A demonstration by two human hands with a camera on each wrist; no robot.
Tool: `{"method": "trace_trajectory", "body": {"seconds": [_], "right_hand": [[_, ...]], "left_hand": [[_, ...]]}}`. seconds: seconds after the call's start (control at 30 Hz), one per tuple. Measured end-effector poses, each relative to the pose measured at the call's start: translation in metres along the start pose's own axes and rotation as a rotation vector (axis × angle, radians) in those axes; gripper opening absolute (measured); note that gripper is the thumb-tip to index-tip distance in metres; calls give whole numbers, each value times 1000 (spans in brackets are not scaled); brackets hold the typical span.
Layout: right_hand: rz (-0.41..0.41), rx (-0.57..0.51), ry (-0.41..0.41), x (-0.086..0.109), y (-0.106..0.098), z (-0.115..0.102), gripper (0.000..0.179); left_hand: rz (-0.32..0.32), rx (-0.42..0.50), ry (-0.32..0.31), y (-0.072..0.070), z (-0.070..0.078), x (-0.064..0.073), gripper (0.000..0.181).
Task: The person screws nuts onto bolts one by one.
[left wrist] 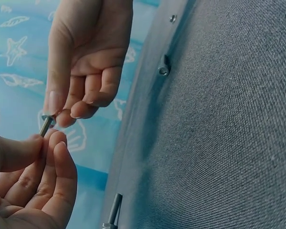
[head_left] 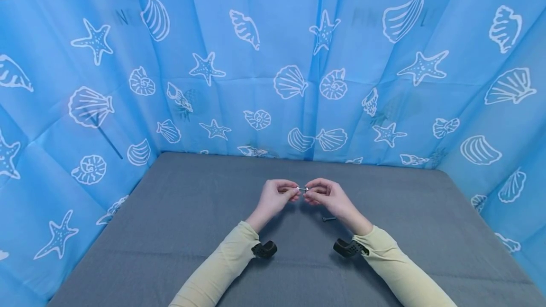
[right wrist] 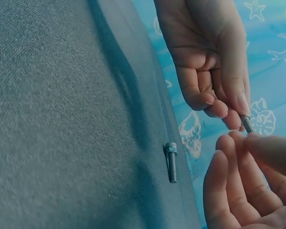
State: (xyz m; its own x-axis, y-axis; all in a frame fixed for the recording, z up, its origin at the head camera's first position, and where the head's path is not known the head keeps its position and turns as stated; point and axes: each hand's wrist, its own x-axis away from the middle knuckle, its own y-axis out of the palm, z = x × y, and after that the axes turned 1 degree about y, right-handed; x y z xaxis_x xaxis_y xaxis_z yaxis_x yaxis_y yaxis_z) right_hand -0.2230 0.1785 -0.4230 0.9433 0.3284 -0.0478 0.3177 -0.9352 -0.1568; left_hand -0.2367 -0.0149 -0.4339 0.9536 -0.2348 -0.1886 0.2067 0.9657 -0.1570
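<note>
I see a grey cloth-covered table (head_left: pixel 204 212) with a blue shell-print curtain (head_left: pixel 256 70) around it. At five o'clock in my head view, the left hand (head_left: pixel 278 197) and right hand (head_left: pixel 328 197) pinch one bolt (head_left: pixel 302 189) between their fingers above the table, fingertips covering parts of it. A second bolt (head_left: pixel 329 219), also toward five, runs behind the right wrist. My left wrist view shows a metal piece (left wrist: pixel 173 19) near twelve, too small to make out.
</note>
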Motion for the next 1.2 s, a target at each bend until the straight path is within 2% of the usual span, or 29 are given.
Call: {"method": "trace_trajectory", "body": {"seconds": [0.2,0.43,0.67,0.9,1.03,1.2], "right_hand": [[-9,15,1,1,2,-1,36],[5,-28,-12,0,2,1,30],[8,23,30,-2,3,3,36],[24,18,-8,-3,4,4,31],[24,35,5,-4,6,4,33],[19,-2,8,-3,9,1,33]], "left_hand": [[2,4,-10,-1,0,0,12],[5,12,-7,-1,-1,-1,9],[13,3,-15,-1,-1,0,9],[15,23,-19,-1,-2,0,7],[15,13,-21,-1,-3,0,8],[13,30,-18,-3,-3,0,10]]}}
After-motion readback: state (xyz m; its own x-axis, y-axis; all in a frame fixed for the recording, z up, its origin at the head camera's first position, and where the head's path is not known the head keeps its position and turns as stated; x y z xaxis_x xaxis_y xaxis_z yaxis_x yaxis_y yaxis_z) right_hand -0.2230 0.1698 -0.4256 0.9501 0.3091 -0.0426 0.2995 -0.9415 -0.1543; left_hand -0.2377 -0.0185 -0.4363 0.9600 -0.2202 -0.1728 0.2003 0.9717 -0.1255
